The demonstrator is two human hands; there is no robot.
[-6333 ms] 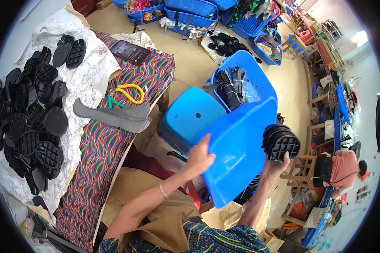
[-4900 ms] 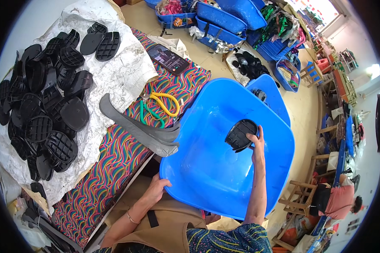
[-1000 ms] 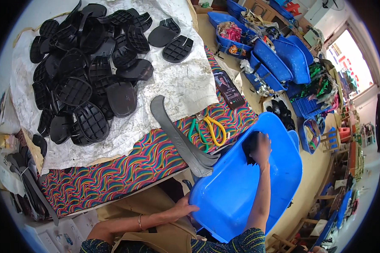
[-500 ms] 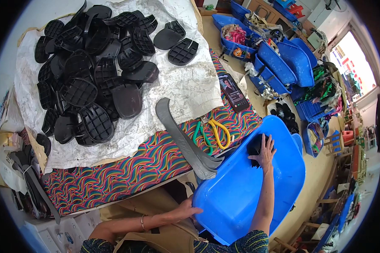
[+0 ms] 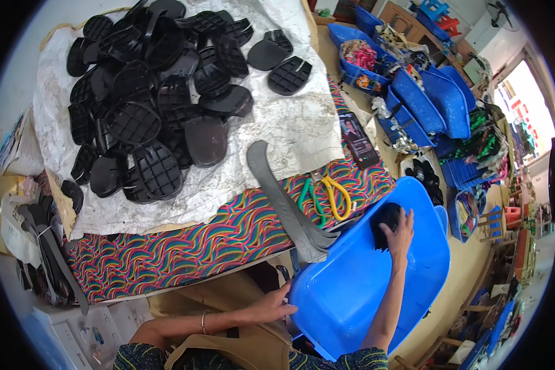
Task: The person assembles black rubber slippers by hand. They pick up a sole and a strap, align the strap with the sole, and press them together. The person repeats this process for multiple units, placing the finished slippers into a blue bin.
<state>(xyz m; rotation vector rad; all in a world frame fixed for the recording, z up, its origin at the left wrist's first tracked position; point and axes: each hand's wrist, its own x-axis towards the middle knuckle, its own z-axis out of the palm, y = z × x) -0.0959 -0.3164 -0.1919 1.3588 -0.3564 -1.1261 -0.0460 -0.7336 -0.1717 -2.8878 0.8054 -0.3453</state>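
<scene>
right now, through the head camera, i have both hands on the job at the blue tub (image 5: 345,311), beside the table (image 5: 185,259). the left hand (image 5: 276,305), a bracelet (image 5: 204,322) at its wrist, is clamped on the tub's near left rim. the right hand (image 5: 398,236) reaches inside with its fingers spread apart, touching a black piece (image 5: 385,217) toward the far end of the tub — whether it is one sole or several stacked together, i can't tell, as the hand covers part of it.

over on the table a white sheet (image 5: 293,132) carries a big heap of black soles (image 5: 160,171), many with grid-ribbed undersides up, and a few lie apart at its right. grey curved strips (image 5: 285,205) run from the sheet past the table's edge, close to the tub. just right of them — on the patterned cloth — sit green handles (image 5: 301,196) and yellow handles (image 5: 348,200), with a phone (image 5: 361,145) beyond.
</scene>
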